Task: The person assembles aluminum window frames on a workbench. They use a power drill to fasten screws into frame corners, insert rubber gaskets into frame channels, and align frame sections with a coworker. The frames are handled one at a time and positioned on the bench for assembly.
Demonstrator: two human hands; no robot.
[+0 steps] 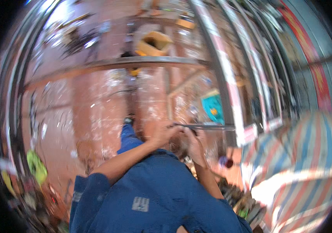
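Note:
In front of my waist, my left hand (167, 134) and my right hand (195, 144) come close together, both with fingers closed. Between them is the near end of a thin dark strip (210, 127), which my fingers appear to pinch. From there it runs to the right, toward the corner of a metal frame with pale pink-and-white film (247, 134). Motion blur hides the exact grip and the strip's material. A teal container (213, 108) with something yellow in it lies on the floor beyond the strip.
A long bar (135, 60) crosses ahead of me, with an open cardboard box (154, 42) past it. Long metal profiles (228, 66) stretch away on the right. Striped sheeting (301, 155) bulges at the near right. A yellow-green item (36, 167) lies at the left. Scraps litter the reddish floor.

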